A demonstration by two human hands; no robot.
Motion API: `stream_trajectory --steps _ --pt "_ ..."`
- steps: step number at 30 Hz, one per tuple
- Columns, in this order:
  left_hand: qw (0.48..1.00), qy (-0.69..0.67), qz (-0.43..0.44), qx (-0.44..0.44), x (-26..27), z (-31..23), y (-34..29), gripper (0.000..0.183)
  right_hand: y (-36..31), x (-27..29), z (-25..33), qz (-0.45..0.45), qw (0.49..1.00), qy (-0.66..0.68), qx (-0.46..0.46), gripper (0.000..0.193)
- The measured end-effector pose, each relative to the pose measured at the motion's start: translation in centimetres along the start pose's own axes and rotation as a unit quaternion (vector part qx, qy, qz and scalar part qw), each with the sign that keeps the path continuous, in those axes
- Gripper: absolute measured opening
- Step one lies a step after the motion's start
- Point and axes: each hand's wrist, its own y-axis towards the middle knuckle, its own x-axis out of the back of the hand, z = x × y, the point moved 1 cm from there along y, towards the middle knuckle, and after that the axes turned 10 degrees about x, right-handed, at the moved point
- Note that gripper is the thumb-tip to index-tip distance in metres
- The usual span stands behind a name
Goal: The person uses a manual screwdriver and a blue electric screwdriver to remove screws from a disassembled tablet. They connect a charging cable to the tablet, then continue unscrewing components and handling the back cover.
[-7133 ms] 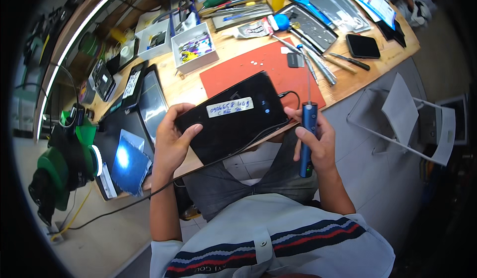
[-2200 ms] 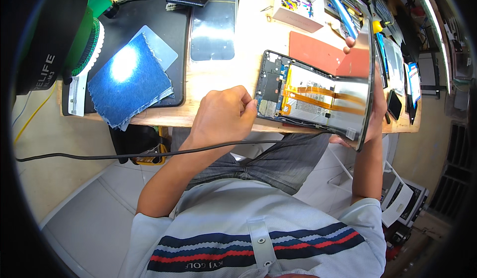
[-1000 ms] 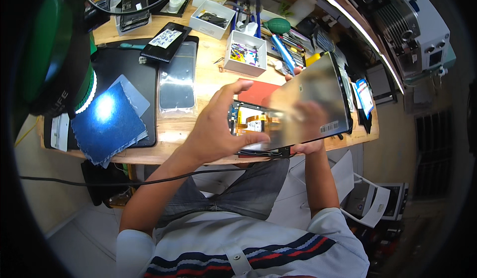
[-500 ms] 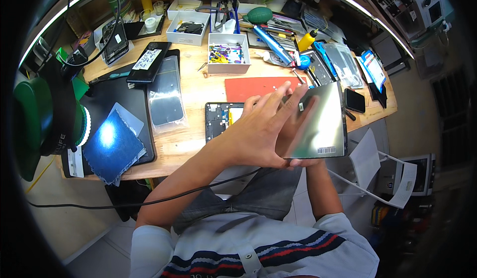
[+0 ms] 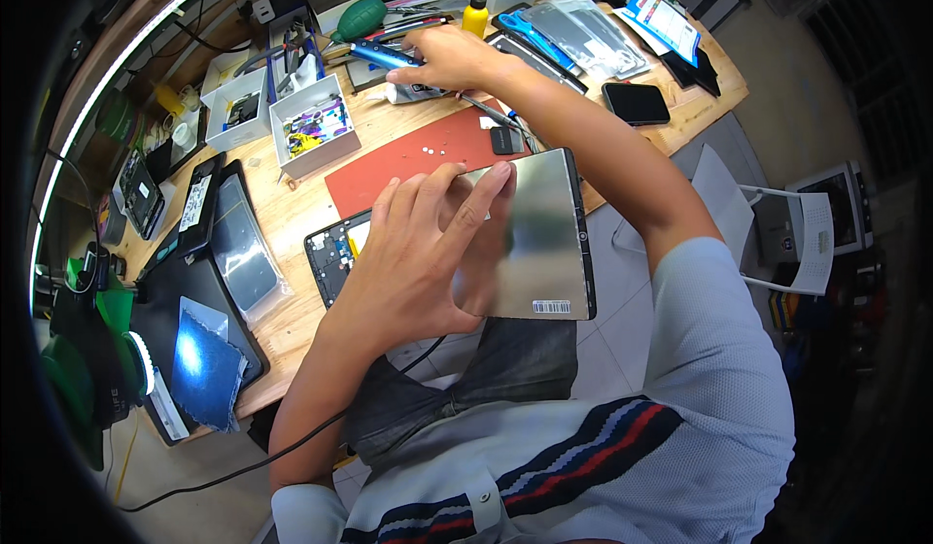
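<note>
My left hand (image 5: 413,243) holds a tablet screen panel (image 5: 539,253), its fingers on the panel's upper side and its thumb at the lower edge. The panel has a shiny silver back, a dark rim and a small barcode label. Beneath this hand lies an opened tablet body (image 5: 332,260) with dark inner parts, mostly covered by the hand and panel. At the back of the bench my right hand (image 5: 455,58) has its fingers and thumb around one end of a blue tube-shaped tool (image 5: 379,53). A grey-white tube (image 5: 413,93) lies just below that hand.
A red mat (image 5: 384,180) carries small white bits and a black square piece. Beyond it stands a white box (image 5: 316,126) of colourful small parts. A yellow bottle (image 5: 475,15), blue tweezers (image 5: 535,37) and a phone (image 5: 636,104) lie rightward. A lamp (image 5: 131,369) stands left.
My right hand has left the panel's underside and reached across to the blue tool at the back. My left hand still holds the panel. The whole view has turned and shifted.
</note>
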Motion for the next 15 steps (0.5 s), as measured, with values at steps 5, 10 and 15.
stream_trajectory --steps 5,10,15 --pt "0.999 0.0 0.046 0.0 -0.6 -0.1 0.7 0.131 3.6 -1.6 1.2 0.0 1.0 -0.019 0.008 0.049" --pt "0.995 0.057 0.083 0.0 -1.2 -0.3 1.4 0.135 2.0 0.9 1.3 -0.052 0.999 0.016 -0.007 0.042" --pt "0.989 0.076 0.126 0.032 -1.7 0.0 2.3 0.135 -10.0 5.8 0.7 -0.112 0.946 0.29 -0.093 0.039"
